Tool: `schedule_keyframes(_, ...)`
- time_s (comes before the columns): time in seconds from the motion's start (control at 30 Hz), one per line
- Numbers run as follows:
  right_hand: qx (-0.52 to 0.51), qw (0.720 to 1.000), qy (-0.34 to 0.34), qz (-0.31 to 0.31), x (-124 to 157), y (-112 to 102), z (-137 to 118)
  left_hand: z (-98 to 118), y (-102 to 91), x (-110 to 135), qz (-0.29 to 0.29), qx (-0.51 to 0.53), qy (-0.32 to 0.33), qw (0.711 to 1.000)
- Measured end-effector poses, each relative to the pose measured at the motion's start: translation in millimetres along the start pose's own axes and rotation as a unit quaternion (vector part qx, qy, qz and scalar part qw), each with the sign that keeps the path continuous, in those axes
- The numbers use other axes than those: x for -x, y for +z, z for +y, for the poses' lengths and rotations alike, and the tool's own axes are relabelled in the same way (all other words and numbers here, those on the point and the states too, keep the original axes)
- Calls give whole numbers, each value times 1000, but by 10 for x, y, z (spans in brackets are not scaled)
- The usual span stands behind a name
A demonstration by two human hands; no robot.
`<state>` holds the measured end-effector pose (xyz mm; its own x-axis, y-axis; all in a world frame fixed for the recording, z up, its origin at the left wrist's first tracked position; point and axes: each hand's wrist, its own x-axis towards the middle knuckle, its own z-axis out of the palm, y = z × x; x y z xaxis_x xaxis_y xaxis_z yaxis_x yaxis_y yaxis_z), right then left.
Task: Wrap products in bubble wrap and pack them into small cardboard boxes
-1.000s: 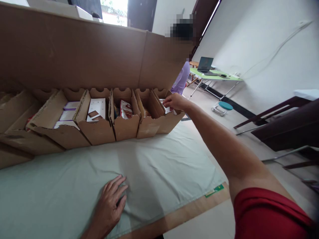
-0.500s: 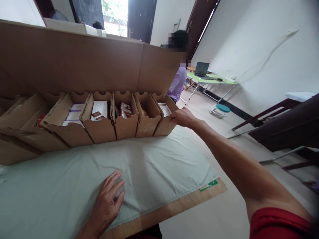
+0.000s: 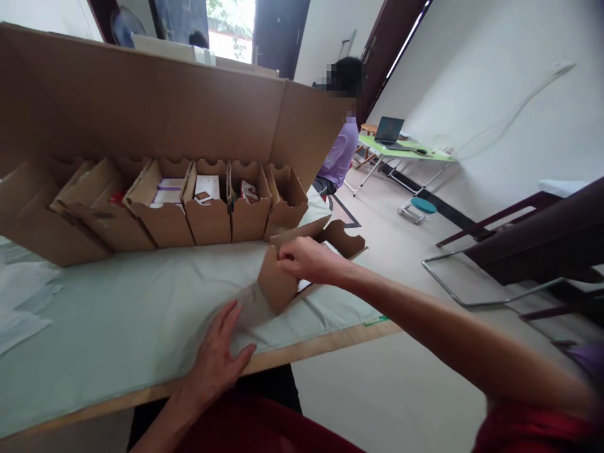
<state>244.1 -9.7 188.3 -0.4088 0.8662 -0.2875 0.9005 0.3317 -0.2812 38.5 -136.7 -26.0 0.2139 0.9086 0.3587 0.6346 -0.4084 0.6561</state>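
My right hand (image 3: 309, 260) grips the near end of a cardboard box (image 3: 275, 283), its fingers closed over the rim. That box is turned at an angle, out of line with the others, and pale packaging inside is partly hidden by my wrist. Over the table's front part, my left hand (image 3: 221, 352) is open with fingers spread, a little to the left of the box and holding nothing. Behind stands a row of open cardboard boxes (image 3: 212, 223), several holding packets, such as a white carton (image 3: 207, 186) and a red packet (image 3: 249, 192).
A tall cardboard panel (image 3: 189, 113) rises behind the row. White sheets (image 3: 23, 296) lie on the green cloth (image 3: 132, 314) at left. Beyond the table sit a person in a purple shirt (image 3: 342, 151), a laptop on a green table (image 3: 377, 148) and a blue stool (image 3: 422, 205).
My right hand has pulled the rightmost box out of the row, toward me and to the left, turning it. My left hand's thumb has spread wider. The view has shifted.
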Motion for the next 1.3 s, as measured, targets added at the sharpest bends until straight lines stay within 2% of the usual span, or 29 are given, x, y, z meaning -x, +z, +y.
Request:
schedule_keyframes(0.07,-140,990,-22,-20,-34,6,-184,45,-17,-14,5,6,0,1000)
schedule_keyframes(0.13,-193,980,-38,-15,-27,-38,-245,48,-25,-31,14,11,3,1000)
schedule_keyframes(0.2,-137,990,-34,25,19,-111,-164,31,-15,-45,24,19,4,1000)
schedule_keyframes(0.3,26,996,2,80,100,-186,133,25,43,-68,22,31,-8,999)
schedule_keyframes(0.37,107,991,10,83,116,-174,335,55,104,-96,12,38,-15,999)
schedule_keyframes(0.43,161,984,-12,70,78,-118,470,104,165,-132,6,46,-14,999)
schedule_keyframes(0.6,284,953,-97,39,-179,56,510,184,252,-191,21,44,-18,999)
schedule_keyframes(0.77,347,930,-121,19,-389,130,474,172,300,-188,28,38,-29,998)
schedule_keyframes(0.9,338,938,-79,19,-358,66,514,181,340,-208,43,33,-27,998)
schedule_keyframes(1.07,273,959,-12,70,-47,-132,660,190,321,-245,57,48,-23,997)
schedule_keyframes(1.17,198,976,-59,68,87,-159,717,234,251,-291,77,47,-2,996)
schedule_keyframes(1.23,161,981,-107,27,102,-127,701,299,178,-349,105,33,26,994)
schedule_keyframes(1.3,155,981,-118,-16,69,-92,650,385,99,-430,136,10,75,988)
